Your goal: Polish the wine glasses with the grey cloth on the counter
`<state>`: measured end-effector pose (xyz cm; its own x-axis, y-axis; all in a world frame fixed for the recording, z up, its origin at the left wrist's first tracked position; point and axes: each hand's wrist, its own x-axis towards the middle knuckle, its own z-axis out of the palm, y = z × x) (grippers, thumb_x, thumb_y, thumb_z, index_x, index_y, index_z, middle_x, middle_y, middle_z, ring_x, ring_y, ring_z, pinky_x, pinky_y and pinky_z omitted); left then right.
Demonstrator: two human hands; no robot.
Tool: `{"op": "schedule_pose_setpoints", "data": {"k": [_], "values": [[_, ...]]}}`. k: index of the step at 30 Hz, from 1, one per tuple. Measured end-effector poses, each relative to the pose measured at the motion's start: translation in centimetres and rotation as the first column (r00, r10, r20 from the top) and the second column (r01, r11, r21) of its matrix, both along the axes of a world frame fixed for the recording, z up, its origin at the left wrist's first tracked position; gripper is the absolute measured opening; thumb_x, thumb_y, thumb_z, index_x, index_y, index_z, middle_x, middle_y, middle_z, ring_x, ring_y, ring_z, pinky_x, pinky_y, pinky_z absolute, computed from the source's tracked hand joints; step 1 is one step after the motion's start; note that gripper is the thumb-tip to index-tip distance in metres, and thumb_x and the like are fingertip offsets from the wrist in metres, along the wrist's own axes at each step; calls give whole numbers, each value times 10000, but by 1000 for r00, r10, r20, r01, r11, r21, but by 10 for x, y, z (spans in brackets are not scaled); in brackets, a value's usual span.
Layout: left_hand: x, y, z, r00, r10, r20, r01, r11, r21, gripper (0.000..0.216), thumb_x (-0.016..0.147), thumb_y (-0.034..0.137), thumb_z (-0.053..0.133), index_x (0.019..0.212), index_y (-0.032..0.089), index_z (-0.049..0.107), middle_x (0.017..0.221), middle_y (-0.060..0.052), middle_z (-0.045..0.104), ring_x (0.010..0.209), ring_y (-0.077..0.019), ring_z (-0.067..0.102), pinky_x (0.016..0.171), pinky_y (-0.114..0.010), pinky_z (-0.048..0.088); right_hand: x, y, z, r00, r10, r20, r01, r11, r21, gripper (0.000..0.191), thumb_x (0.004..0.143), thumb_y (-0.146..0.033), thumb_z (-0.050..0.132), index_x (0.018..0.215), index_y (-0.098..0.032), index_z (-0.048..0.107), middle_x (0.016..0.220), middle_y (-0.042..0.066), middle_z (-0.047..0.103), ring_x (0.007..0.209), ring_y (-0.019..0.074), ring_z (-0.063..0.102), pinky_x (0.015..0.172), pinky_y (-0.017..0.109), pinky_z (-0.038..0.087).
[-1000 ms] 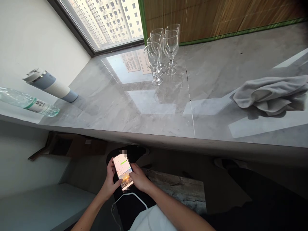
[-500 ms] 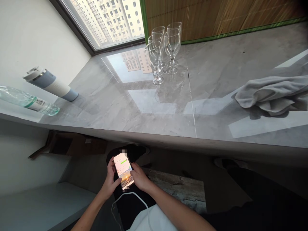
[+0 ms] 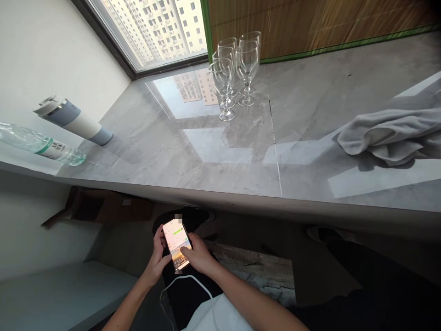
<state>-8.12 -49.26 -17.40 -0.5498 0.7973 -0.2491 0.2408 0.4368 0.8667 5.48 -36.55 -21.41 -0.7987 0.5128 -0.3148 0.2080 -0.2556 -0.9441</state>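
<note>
Below the counter edge I hold a lit smartphone (image 3: 175, 239) in both hands. My left hand (image 3: 156, 259) wraps round its left side, fingers curled behind it. My right hand (image 3: 199, 255) grips the right side, and its thumb lies on the lower part of the screen. A white cable (image 3: 188, 287) runs from the phone's bottom end down across my lap.
A grey marble counter (image 3: 213, 151) spans the view above my hands. Several stemmed glasses (image 3: 234, 69) stand near the window. A grey cloth (image 3: 389, 135) lies at the right. A blue and white flask (image 3: 74, 120) and a water bottle (image 3: 41, 145) stand at the left.
My right thumb has shifted further onto the phone screen. Everything else is nearly the same.
</note>
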Motion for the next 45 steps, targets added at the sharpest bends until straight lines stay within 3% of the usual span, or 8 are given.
{"op": "schedule_pose_setpoints", "data": {"k": [6,14,20,27,35,45], "values": [[-6,-2,-6,999,36,-23,-35,999,21,966,768,586,610,1549,241,158,1296,-126,449,1015,-295,506,988,-531,369,-4,-3,1,998,-30,49,29,999,14,207,748,-171,591,947,-197,641,979,48,637,932,223,613,846,357,468],[6,4,-2,995,101,22,-101,995,3,878,819,386,599,1542,260,116,1371,-113,394,1243,-312,451,1087,-501,327,-3,-1,-2,999,-13,37,13,1000,-14,194,784,-150,502,919,-194,634,977,49,642,934,211,612,835,340,459],[6,4,-5,994,104,34,-105,994,20,865,850,456,603,1538,272,112,1424,-123,383,1299,-328,428,1113,-523,308,-2,0,-1,1000,-4,24,4,1000,-26,214,781,-133,478,916,-194,633,969,44,636,933,207,606,835,337,455],[9,6,-9,986,155,-67,-156,988,-7,926,821,517,651,1533,241,127,1406,-149,383,1239,-323,480,1078,-515,358,0,1,-1,1000,5,-3,-5,999,-33,227,781,-145,497,943,-191,648,982,44,635,935,208,605,830,332,450],[3,3,-15,978,196,73,-201,977,65,936,780,623,628,1523,265,186,1353,-120,442,1257,-342,469,1063,-496,372,-2,1,-4,1000,3,-16,-3,999,-40,272,776,-133,463,955,-170,663,992,62,645,962,213,597,858,334,444],[8,3,-8,988,148,31,-149,988,37,889,825,482,634,1532,256,145,1393,-125,404,1276,-327,448,1102,-504,327,0,3,1,1000,0,-27,-2,998,-56,331,763,-118,457,1007,-170,674,1028,66,657,980,209,598,880,334,446]]}}
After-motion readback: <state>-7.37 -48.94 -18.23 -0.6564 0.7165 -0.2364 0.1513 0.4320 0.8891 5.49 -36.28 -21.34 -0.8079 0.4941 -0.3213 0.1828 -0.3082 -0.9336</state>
